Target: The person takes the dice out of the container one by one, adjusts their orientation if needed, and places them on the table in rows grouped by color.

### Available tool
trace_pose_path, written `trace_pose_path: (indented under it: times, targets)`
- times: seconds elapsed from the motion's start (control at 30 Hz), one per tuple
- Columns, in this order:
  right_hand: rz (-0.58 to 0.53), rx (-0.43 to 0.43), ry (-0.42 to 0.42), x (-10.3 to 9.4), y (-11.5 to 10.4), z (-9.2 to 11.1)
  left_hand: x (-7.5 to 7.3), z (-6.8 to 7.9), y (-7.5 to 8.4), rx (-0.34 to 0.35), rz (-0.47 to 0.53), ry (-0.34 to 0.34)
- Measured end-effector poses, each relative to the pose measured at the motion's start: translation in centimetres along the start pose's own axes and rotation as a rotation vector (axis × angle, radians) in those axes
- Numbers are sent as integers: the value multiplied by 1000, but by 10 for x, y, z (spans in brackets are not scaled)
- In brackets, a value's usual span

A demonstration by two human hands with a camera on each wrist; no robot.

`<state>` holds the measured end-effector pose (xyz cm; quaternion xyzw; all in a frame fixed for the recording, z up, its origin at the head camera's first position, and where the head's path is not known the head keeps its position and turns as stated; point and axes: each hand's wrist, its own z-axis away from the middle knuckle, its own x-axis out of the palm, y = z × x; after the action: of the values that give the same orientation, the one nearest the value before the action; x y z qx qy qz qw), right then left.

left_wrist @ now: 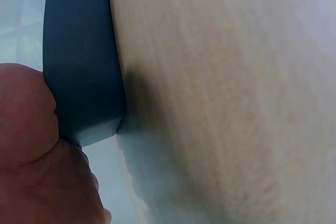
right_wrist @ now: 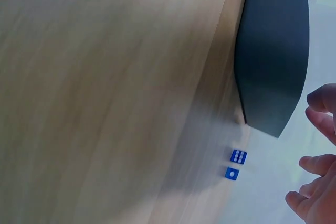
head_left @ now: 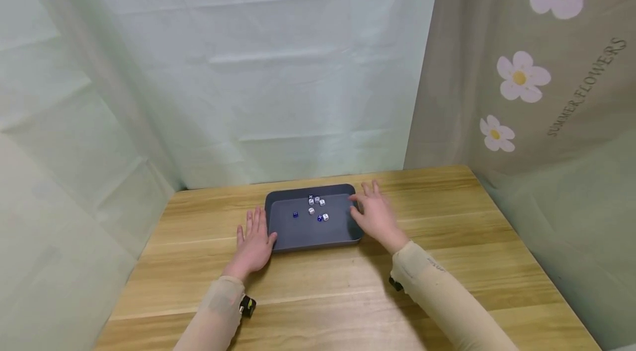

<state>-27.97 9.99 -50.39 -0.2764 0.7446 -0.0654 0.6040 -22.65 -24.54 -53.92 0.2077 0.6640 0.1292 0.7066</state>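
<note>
Tray [head_left: 300, 235] on desk [head_left: 457, 229] near far edge, dice [head_left: 311, 211] inside, open floor toward near rim. Left grip [head_left: 252, 246] released, fingers straight along left rim. Right grip [head_left: 375, 216] released by right rim; two blue dice [right_wrist: 239, 157] outside, on desk. Room rightward.

A dark grey rectangular tray [head_left: 298, 237] bars sideways passage but opens upward; two blue cubic dice [right_wrist: 238, 157] stand just outside.
</note>
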Motion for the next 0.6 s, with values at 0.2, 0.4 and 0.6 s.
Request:
trace_pose_path:
  times: [0.2,0.4,0.6]
  targets:
    - [23,-34,-14,8,-11,2,-2,5,4,-3,-4,-6]
    - [12,-47,-33,16,-25,1,1,3,1,10,12,4]
    - [16,-49,-98,24,-38,-2,3,-1,-4,14,-2,18]
